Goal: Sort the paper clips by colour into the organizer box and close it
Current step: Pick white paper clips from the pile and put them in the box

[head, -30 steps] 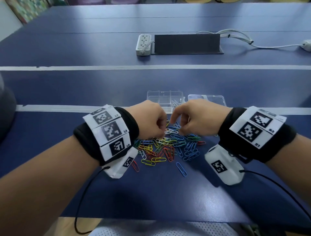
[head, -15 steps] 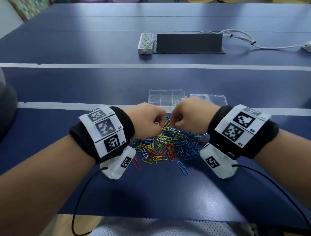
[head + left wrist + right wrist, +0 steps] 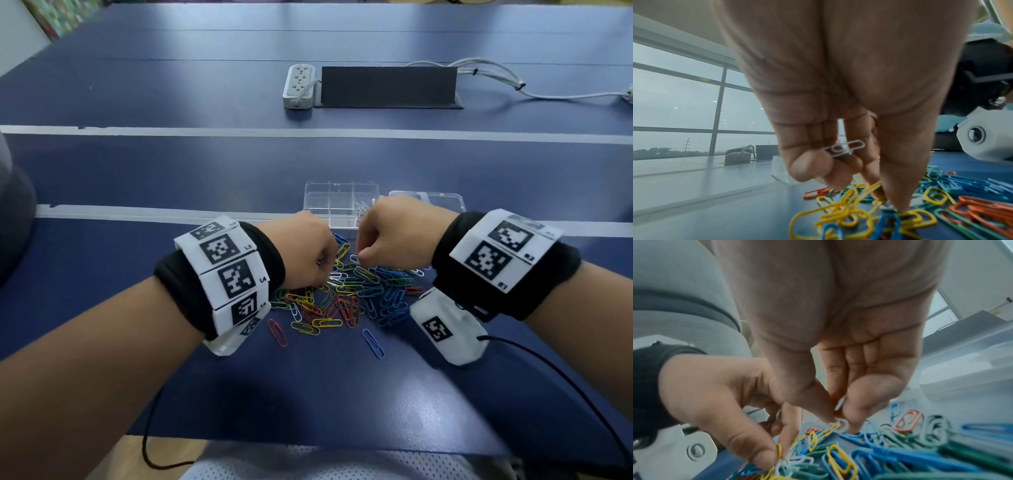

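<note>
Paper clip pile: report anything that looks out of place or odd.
Nothing damaged. The mixed pile lies loose on the table; one red clip and one blue clip lie apart, nearer the person.

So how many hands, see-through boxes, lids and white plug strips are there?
Bare hands, each holding a white paper clip: 2 (left hand, right hand)
Clear plastic organizer box: 1
Clear plastic lid: 1
White power strip: 1
Total: 5
</note>
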Demonstrator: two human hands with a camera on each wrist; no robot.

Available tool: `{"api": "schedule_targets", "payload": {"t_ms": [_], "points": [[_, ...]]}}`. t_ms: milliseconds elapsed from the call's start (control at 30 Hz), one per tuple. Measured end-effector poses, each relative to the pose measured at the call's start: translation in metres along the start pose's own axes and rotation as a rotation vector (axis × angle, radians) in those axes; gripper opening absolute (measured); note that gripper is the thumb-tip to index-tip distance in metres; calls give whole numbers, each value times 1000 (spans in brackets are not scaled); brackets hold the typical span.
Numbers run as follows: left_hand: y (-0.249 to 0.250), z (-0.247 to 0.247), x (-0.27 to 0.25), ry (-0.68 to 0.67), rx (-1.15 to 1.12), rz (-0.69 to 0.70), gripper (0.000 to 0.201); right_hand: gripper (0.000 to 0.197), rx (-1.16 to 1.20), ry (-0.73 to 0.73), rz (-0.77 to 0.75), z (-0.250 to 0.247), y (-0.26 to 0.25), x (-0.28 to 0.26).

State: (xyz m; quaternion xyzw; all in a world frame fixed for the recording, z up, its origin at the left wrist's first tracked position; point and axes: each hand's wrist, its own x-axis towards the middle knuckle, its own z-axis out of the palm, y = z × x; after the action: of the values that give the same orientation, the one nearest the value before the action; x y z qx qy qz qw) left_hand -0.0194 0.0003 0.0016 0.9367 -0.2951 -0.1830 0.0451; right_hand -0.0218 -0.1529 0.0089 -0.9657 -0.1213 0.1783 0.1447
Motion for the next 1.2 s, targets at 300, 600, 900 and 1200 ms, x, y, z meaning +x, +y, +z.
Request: {"api": "schedule_targets", "payload": {"t_ms": [300, 600, 900, 1200], "points": [[-7, 1, -5, 14, -25, -51, 26, 27, 377, -126, 107, -3, 21, -7], [6, 3, 3, 9, 68, 6, 15, 22, 634, -56, 122, -10, 42, -16], [4, 0, 1, 26, 21, -22, 9, 9, -98, -1, 142, 0, 44, -25], [4, 1, 4, -33, 45, -32, 14, 17, -16, -25, 154, -12, 43, -27]]}}
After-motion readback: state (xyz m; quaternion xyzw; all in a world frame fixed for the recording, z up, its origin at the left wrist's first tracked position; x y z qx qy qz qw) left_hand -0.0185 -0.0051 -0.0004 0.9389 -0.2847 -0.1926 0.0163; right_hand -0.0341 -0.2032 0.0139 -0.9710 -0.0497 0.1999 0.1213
